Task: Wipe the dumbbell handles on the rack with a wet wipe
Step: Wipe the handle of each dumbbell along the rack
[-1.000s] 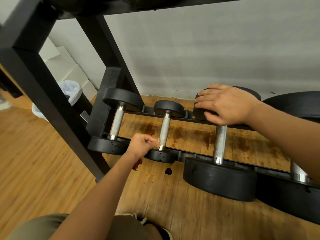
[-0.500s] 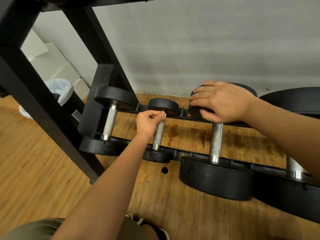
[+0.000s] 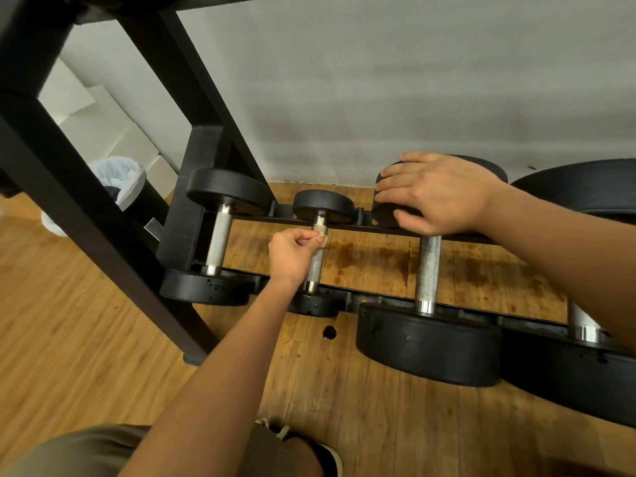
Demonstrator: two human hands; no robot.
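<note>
Knurled silver steel shows on the handle of the small black dumbbell (image 3: 317,259), second from the left on the low black metal rack (image 3: 347,228), and the left hand (image 3: 292,258) is closed beside its upper part, fingers (image 3: 308,238) curled together and pinching a small, crumpled, tan-stained wet wipe (image 3: 320,234) against the bar just below the far head. The wipe is mostly hidden by the fingers, so only a scrap of it shows. The right hand (image 3: 437,192) lies flat, fingers spread and relaxed, on top of the far head of the larger black dumbbell with a silver handle (image 3: 427,270) just to the right; it presses on the rubber rather than gripping anything. To the left sits another black dumbbell with a knurled silver handle (image 3: 218,244), untouched, beside the rack's black upright post (image 3: 192,197). A much bigger black dumbbell (image 3: 581,318) lies at the far right, partly behind the right forearm. The wooden floor (image 3: 86,339) under the rack carries brown stains between the rails and a dark red spot (image 3: 329,332) in front of the small dumbbell. A bin lined with a pale plastic bag (image 3: 118,177) stands behind the post, near the grey wall (image 3: 378,98).
</note>
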